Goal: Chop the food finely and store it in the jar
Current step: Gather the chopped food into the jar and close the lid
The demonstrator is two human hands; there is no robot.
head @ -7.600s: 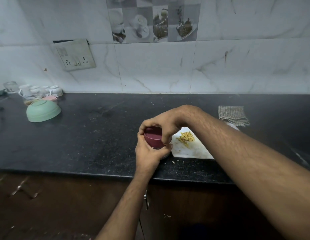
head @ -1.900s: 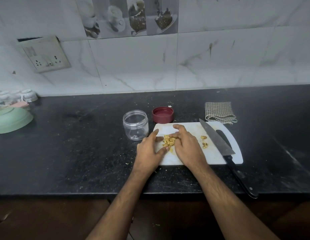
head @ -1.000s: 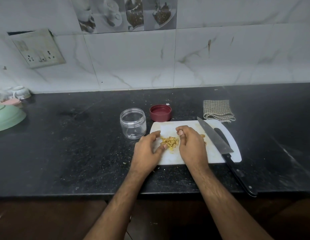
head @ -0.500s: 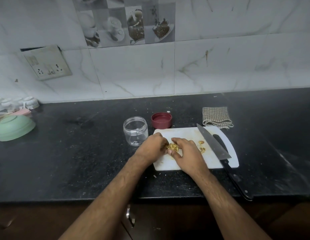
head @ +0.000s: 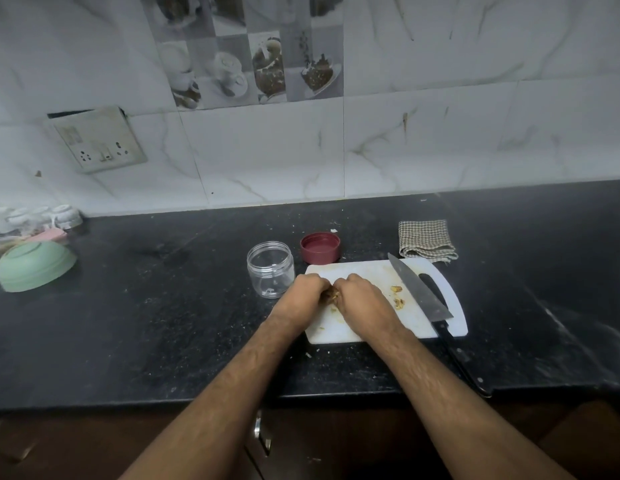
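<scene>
Setting: a kitchen, seen from above the person's forearms, with a black stone table (head: pixel 163 323) running along a white marble-tiled wall (head: pixel 440 133).
Hands: the left hand (head: pixel 303 296) and the right hand (head: pixel 362 301) are pressed together knuckle to knuckle over the near left part of the white cutting board (head: pixel 357 271), fingers curled inward around a small clump of chopped food (head: pixel 332 295), of which only a brownish sliver shows between them.
Loose pieces: a few yellowish bits (head: pixel 398 295) lie on the board to the right of the hands, near the blade.
Jar: the clear plastic jar (head: pixel 270 269) stands upright and uncapped on the table just beside the board's left edge, close to the left hand; it looks nearly empty.
Lid: the dark red lid (head: pixel 320 248) sits top down on the table behind the board, to the right of the jar.
Knife: a kitchen knife (head: pixel 419 294) lies diagonally on the right side of the board, tip pointing away, its black handle (head: pixel 462 360) reaching past the board toward the table's front edge.
Cloth: a folded checked cloth (head: pixel 427 240) rests behind the board's handle end.
Far left: an upturned green bowl (head: pixel 34 266) and a cluster of small white cups (head: pixel 34 216) by the wall.
Wall fitting: a switch plate (head: pixel 97 140) hangs askew.
</scene>
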